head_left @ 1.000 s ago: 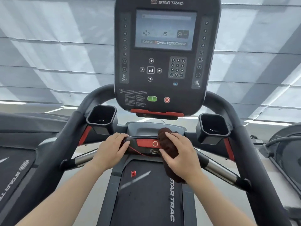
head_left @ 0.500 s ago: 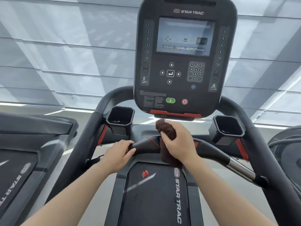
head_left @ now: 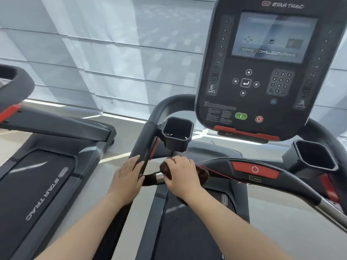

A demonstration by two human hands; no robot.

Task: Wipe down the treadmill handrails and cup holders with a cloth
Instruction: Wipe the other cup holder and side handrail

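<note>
The right hand (head_left: 181,175) presses a dark brown cloth (head_left: 202,174) around the left end of the front handrail (head_left: 281,182), just below the left cup holder (head_left: 176,135). The left hand (head_left: 127,178) rests against the side handrail (head_left: 144,147).

- "STAR TRAC" is printed across the top of the console (head_left: 262,72).
- Down the console's left strip run 1, 3, 6, 9, 12, 15.
- A keypad (head_left: 280,82) shows digits 1 to 9 and 0.
- "STAR TRAC" runs along the neighbouring treadmill's side rail (head_left: 44,199).
</note>
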